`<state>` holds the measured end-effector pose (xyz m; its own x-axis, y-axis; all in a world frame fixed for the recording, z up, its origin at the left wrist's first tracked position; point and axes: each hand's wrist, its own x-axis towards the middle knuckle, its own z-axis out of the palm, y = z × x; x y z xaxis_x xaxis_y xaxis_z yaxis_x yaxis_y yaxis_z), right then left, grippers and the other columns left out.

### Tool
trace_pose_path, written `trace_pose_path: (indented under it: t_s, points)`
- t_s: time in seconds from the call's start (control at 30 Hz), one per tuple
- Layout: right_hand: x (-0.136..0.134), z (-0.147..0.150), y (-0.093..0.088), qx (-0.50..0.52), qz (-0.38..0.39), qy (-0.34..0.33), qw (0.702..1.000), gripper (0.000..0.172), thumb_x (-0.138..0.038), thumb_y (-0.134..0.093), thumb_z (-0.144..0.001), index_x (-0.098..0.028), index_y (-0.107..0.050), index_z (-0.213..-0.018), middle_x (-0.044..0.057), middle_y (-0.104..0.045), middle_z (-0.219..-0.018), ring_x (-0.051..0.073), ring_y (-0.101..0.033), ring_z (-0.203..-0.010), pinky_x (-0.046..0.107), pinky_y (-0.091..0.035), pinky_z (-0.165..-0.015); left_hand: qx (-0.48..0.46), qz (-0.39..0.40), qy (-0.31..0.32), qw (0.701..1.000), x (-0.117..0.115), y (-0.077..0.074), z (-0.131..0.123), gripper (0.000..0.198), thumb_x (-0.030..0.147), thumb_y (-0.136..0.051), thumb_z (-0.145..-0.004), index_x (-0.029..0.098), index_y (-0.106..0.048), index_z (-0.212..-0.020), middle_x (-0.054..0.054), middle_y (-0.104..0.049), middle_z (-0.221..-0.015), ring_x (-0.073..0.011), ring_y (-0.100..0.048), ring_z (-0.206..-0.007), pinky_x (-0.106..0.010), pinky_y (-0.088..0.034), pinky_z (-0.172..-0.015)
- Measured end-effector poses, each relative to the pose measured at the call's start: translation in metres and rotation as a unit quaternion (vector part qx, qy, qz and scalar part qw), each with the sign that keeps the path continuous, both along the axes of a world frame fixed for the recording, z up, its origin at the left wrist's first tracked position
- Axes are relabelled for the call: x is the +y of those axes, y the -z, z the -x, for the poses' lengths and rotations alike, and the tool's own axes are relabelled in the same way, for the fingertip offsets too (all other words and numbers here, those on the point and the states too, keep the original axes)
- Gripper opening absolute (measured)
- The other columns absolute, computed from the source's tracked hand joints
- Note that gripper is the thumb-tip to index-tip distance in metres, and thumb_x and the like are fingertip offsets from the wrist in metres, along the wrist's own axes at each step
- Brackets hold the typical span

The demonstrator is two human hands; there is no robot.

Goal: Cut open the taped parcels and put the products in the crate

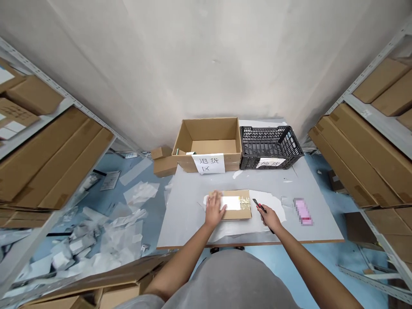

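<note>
Plain grey T-shirt of soft-looking cloth, with a short sleeve of the same grey at the lower edge of the view. Below it, bare left forearm and right forearm, then bare left hand and right hand.

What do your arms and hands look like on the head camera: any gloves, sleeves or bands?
The left hand and right hand are bare, with no gloves. The forearms show no sleeves, watch or band. The only clothing in view on the arms is a grey short-sleeved shirt.
</note>
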<state>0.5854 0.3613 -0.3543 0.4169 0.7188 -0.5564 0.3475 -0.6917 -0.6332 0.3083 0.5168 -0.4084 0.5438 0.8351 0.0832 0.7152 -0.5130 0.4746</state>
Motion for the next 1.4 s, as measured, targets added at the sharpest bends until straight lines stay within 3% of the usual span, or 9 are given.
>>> trace_pose_path:
  t_s: [0.07,0.13,0.27,0.47,0.7,1.07,1.4]
  points:
    - [0.001,0.009,0.011,0.104,-0.034,0.092,0.990,0.034,-0.055,-0.051,-0.100,-0.023,-0.062,-0.101,-0.005,-0.058,-0.059,0.014,-0.053,-0.043,0.024,-0.039,-0.046,0.053,-0.025,0.127,0.990,0.013,-0.011,-0.034,0.066,0.049,-0.053,-0.106,0.028,-0.039,-0.166,-0.011,-0.032,-0.175,-0.0307,-0.027,-0.164,-0.055,-0.022,-0.133]
    - [0.002,0.018,0.019,0.171,-0.055,0.154,0.972,0.033,-0.056,-0.057,-0.096,-0.023,-0.059,-0.099,-0.004,-0.060,-0.061,0.014,-0.056,-0.043,0.023,-0.039,-0.043,0.099,-0.029,0.201,0.974,0.024,-0.015,-0.065,0.074,0.057,-0.059,-0.103,0.027,-0.037,-0.167,-0.013,-0.033,-0.175,-0.0322,-0.031,-0.162,-0.054,-0.025,-0.132]
    - [0.006,0.034,0.026,0.260,-0.073,0.224,0.936,0.032,-0.055,-0.061,-0.096,-0.024,-0.057,-0.102,0.003,-0.072,-0.082,0.017,-0.070,-0.057,0.023,-0.047,-0.045,0.162,-0.048,0.283,0.944,0.030,-0.006,-0.095,0.080,0.063,-0.062,-0.100,0.026,-0.037,-0.167,-0.015,-0.039,-0.172,-0.0347,-0.043,-0.154,-0.052,-0.033,-0.126]
    - [0.012,0.047,0.033,0.285,-0.121,0.268,0.912,0.029,-0.053,-0.060,-0.099,-0.025,-0.058,-0.106,0.006,-0.077,-0.099,0.018,-0.074,-0.070,0.022,-0.052,-0.048,0.206,-0.122,0.279,0.930,0.023,0.011,-0.096,0.074,0.057,-0.056,-0.105,0.023,-0.037,-0.168,-0.022,-0.041,-0.168,-0.0401,-0.046,-0.150,-0.057,-0.035,-0.121]
    - [0.013,0.043,0.045,0.308,-0.074,0.243,0.917,0.029,-0.052,-0.061,-0.099,-0.023,-0.057,-0.098,-0.004,-0.061,-0.063,0.013,-0.059,-0.045,0.023,-0.048,-0.042,0.211,-0.141,0.226,0.941,0.012,0.019,-0.097,0.069,0.054,-0.050,-0.108,0.019,-0.038,-0.167,-0.025,-0.049,-0.161,-0.0404,-0.052,-0.141,-0.060,-0.034,-0.120]
    - [0.030,0.029,0.039,0.303,-0.045,0.194,0.932,0.026,-0.050,-0.060,-0.097,-0.025,-0.052,-0.097,-0.007,-0.057,-0.054,0.014,-0.054,-0.038,0.023,-0.041,-0.039,0.195,-0.131,0.229,0.945,0.007,0.025,-0.093,0.067,0.051,-0.050,-0.109,0.019,-0.038,-0.167,-0.026,-0.048,-0.161,-0.0412,-0.049,-0.146,-0.063,-0.033,-0.123]
    - [0.030,0.011,0.039,0.299,-0.041,0.134,0.944,0.030,-0.053,-0.063,-0.092,-0.024,-0.053,-0.094,-0.009,-0.052,-0.048,0.012,-0.045,-0.033,0.021,-0.034,-0.036,0.198,-0.123,0.234,0.944,0.010,0.021,-0.093,0.065,0.051,-0.049,-0.109,0.020,-0.040,-0.166,-0.024,-0.050,-0.160,-0.0396,-0.049,-0.145,-0.061,-0.032,-0.123]
